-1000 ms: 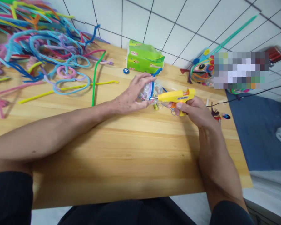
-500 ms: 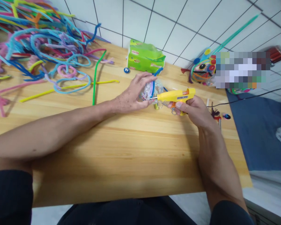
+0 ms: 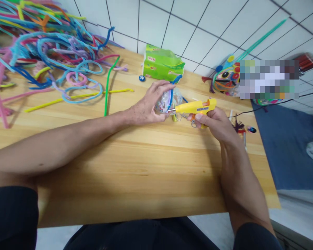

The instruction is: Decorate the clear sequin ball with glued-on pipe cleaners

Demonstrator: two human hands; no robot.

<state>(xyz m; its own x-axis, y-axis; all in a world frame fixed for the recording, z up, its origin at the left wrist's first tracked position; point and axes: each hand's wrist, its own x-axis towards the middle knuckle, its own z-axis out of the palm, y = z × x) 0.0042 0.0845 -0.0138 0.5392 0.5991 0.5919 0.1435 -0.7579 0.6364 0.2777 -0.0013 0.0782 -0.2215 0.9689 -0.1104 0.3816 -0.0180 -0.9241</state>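
A clear rounded object (image 3: 176, 99) with colourful bits in it and a blue pipe cleaner (image 3: 171, 99) around it is gripped from the left by my left hand (image 3: 148, 106). My right hand (image 3: 216, 119) is wrapped round the handle of a yellow glue gun (image 3: 191, 106). The gun's metal tip points left, at or very near the lower part of the clear object. Whether the tip touches it cannot be made out. Scissors (image 3: 193, 124) lie partly hidden below the gun.
Many coloured pipe cleaners (image 3: 52, 52) are piled at the left, with a green one (image 3: 107, 85) beside them. Behind my hands are a green packet (image 3: 160, 64) and a blue button (image 3: 142, 78). Decorated items (image 3: 225, 76) stand at the back right, near a black cord (image 3: 246, 111).
The whole view has shifted slightly. My hands, the clear object and the glue gun keep almost the same positions relative to each other.
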